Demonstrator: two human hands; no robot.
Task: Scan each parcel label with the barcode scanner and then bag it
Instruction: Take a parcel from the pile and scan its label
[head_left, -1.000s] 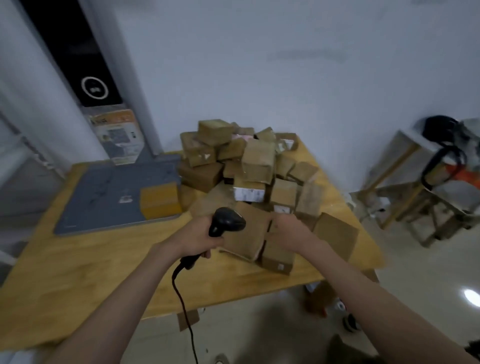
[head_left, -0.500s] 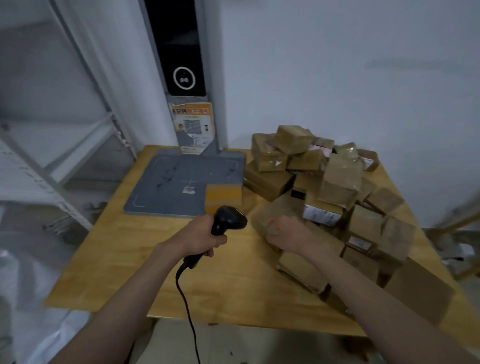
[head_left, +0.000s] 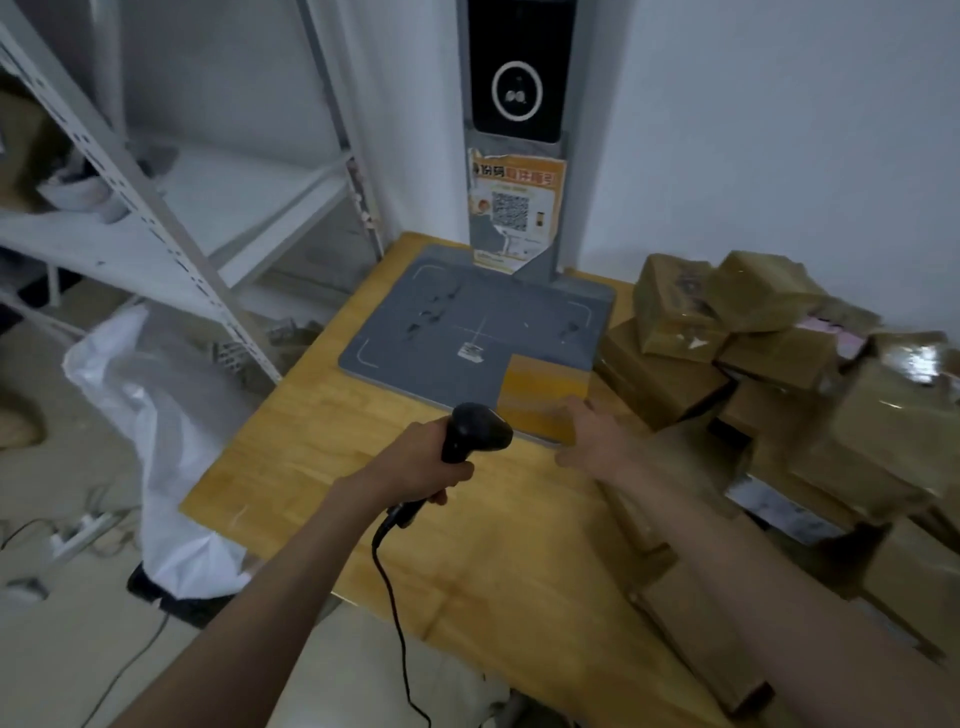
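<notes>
My left hand (head_left: 422, 467) grips the black corded barcode scanner (head_left: 470, 430) above the wooden table (head_left: 322, 441), its head pointing right. My right hand (head_left: 597, 434) is stretched out with fingers extended, touching the near edge of a yellowish-brown parcel (head_left: 543, 392) that lies on the front right corner of the grey scanning pad (head_left: 467, 322). A heap of brown taped parcels (head_left: 769, 374) covers the right side of the table. A white bag (head_left: 156, 415) stands open on the floor to the left of the table.
A tall grey scanner stand (head_left: 517, 130) with a dark screen and an orange QR poster rises at the back of the pad. White metal shelving (head_left: 156, 218) stands at the left. Cables and a power strip (head_left: 78, 535) lie on the floor.
The view has swung left. My right hand has left the parcel heap and reached forward-left to the single parcel on the grey pad. My left hand keeps hold of the scanner.
</notes>
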